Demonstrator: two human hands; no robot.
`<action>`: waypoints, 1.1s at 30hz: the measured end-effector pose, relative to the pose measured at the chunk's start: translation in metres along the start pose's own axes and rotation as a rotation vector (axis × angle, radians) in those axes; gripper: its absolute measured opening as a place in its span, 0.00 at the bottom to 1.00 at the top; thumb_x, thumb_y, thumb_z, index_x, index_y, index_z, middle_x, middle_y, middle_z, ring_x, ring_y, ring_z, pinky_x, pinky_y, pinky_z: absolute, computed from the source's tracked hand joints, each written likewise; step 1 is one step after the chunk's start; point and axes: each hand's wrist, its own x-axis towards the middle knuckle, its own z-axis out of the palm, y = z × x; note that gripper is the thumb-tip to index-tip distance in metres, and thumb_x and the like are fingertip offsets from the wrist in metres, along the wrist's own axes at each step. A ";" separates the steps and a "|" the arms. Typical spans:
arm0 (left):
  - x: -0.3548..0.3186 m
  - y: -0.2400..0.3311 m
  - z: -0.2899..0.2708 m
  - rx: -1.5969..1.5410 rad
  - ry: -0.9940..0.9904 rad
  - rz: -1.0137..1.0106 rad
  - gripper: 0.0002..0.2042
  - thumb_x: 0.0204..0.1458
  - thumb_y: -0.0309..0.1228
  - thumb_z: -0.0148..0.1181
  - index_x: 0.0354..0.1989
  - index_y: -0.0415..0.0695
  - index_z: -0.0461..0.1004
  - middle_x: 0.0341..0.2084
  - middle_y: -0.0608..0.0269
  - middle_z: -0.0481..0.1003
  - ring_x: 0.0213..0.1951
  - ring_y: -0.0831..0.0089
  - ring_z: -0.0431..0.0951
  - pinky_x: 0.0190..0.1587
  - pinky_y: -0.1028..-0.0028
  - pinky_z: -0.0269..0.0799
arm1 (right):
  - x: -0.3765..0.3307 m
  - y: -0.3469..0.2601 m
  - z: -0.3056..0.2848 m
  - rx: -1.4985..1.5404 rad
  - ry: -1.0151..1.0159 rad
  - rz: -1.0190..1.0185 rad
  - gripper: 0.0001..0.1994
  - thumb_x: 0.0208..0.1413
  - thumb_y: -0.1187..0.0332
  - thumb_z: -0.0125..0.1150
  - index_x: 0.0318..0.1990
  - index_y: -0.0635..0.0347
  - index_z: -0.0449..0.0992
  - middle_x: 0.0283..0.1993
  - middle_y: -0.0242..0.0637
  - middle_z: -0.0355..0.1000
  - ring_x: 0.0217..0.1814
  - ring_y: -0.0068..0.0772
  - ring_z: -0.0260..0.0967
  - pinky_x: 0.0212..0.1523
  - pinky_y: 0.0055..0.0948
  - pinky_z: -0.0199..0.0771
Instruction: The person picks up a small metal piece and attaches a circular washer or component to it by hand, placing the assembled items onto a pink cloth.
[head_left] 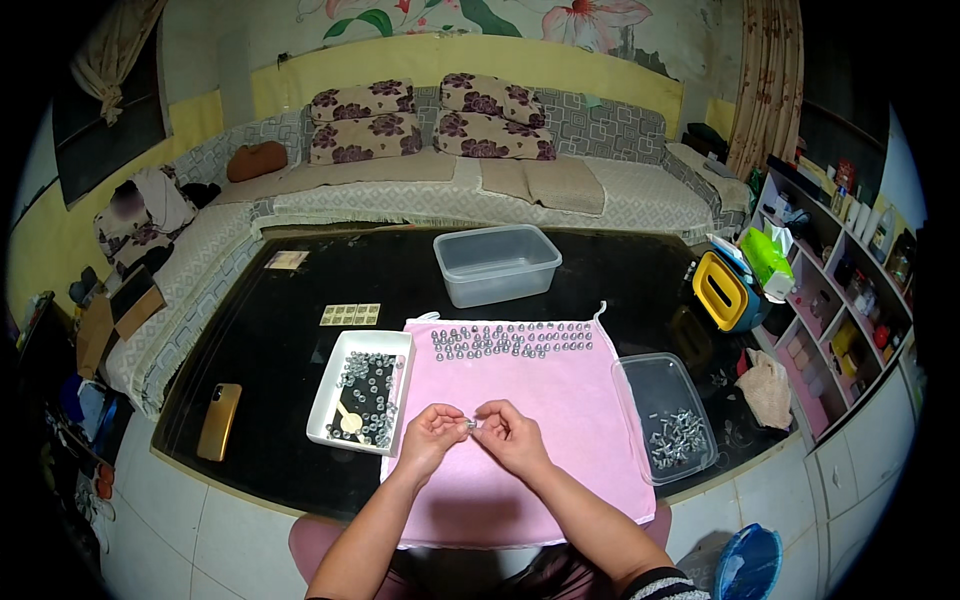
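Note:
Above the middle of a pink cloth (560, 400), my left hand (432, 440) and my right hand (510, 440) meet with fingertips pinched. Between them is a small shiny silvery piece (470, 424), mostly covered by the fingers. Both hands seem to grip it. Rows of small silvery dome-shaped pieces (500, 342) stand along the cloth's far edge. To the left, a white tray (322, 415) holds many small clear round pieces (372, 372) and a pale spoon-shaped piece (350, 418). On the right, a shallow clear plastic lid or tray (650, 378) carries a heap of small silvery metal pieces (682, 438).
A clear plastic tub (497, 275) stands beyond the cloth on the black table (260, 330). A gold phone (219, 422) and a printed card (350, 315) lie at left. At right are a yellow-and-blue tissue box (722, 292) and a beige cloth (765, 390).

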 end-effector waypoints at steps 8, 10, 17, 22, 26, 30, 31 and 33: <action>0.000 0.001 0.002 -0.002 -0.002 0.000 0.08 0.45 0.19 0.56 0.34 0.39 0.67 0.28 0.61 0.71 0.30 0.78 0.72 0.36 0.80 0.71 | -0.002 -0.002 -0.001 -0.029 0.006 -0.091 0.09 0.48 0.64 0.57 0.30 0.61 0.71 0.18 0.31 0.68 0.19 0.17 0.63 0.21 0.20 0.63; 0.001 -0.002 0.000 0.001 -0.015 0.007 0.08 0.45 0.19 0.56 0.34 0.39 0.67 0.28 0.61 0.71 0.30 0.77 0.72 0.36 0.80 0.71 | 0.002 0.009 -0.001 -0.047 -0.048 -0.018 0.10 0.48 0.64 0.57 0.31 0.61 0.70 0.18 0.31 0.67 0.20 0.18 0.64 0.21 0.20 0.63; 0.001 -0.001 0.001 -0.001 -0.005 0.001 0.08 0.45 0.19 0.56 0.34 0.38 0.67 0.27 0.61 0.71 0.29 0.78 0.72 0.35 0.80 0.71 | -0.001 0.009 0.000 -0.038 -0.025 -0.123 0.11 0.48 0.63 0.57 0.34 0.60 0.70 0.19 0.32 0.67 0.20 0.20 0.64 0.22 0.21 0.64; 0.000 0.000 0.002 -0.006 -0.015 0.004 0.08 0.45 0.20 0.56 0.34 0.38 0.67 0.27 0.61 0.71 0.29 0.78 0.72 0.35 0.80 0.71 | 0.000 0.004 -0.002 -0.071 -0.030 -0.049 0.10 0.48 0.64 0.58 0.33 0.60 0.70 0.18 0.33 0.67 0.19 0.21 0.64 0.22 0.22 0.64; 0.001 -0.001 0.001 0.000 -0.015 0.003 0.08 0.45 0.20 0.56 0.34 0.38 0.67 0.27 0.61 0.71 0.29 0.78 0.72 0.35 0.81 0.71 | 0.001 0.013 0.000 -0.060 -0.056 -0.058 0.09 0.48 0.65 0.57 0.33 0.60 0.70 0.17 0.34 0.67 0.19 0.22 0.65 0.21 0.23 0.64; 0.000 0.001 0.001 0.007 -0.011 -0.004 0.08 0.45 0.20 0.56 0.34 0.38 0.67 0.27 0.61 0.71 0.29 0.78 0.72 0.35 0.81 0.71 | 0.001 0.010 0.001 -0.044 -0.021 -0.050 0.08 0.49 0.66 0.57 0.32 0.60 0.70 0.18 0.32 0.67 0.19 0.19 0.63 0.21 0.21 0.63; 0.000 0.001 0.001 0.012 -0.006 -0.004 0.08 0.45 0.20 0.56 0.34 0.38 0.67 0.27 0.61 0.71 0.29 0.78 0.72 0.35 0.81 0.71 | -0.001 0.005 0.001 -0.052 -0.013 -0.099 0.07 0.49 0.67 0.56 0.32 0.61 0.70 0.17 0.30 0.66 0.19 0.17 0.62 0.21 0.19 0.62; 0.001 -0.001 0.000 0.005 -0.013 -0.002 0.08 0.45 0.20 0.56 0.34 0.38 0.67 0.27 0.61 0.71 0.30 0.78 0.72 0.35 0.81 0.71 | 0.000 0.005 0.001 -0.088 -0.031 -0.099 0.07 0.49 0.67 0.56 0.32 0.61 0.70 0.18 0.30 0.66 0.19 0.17 0.62 0.21 0.19 0.62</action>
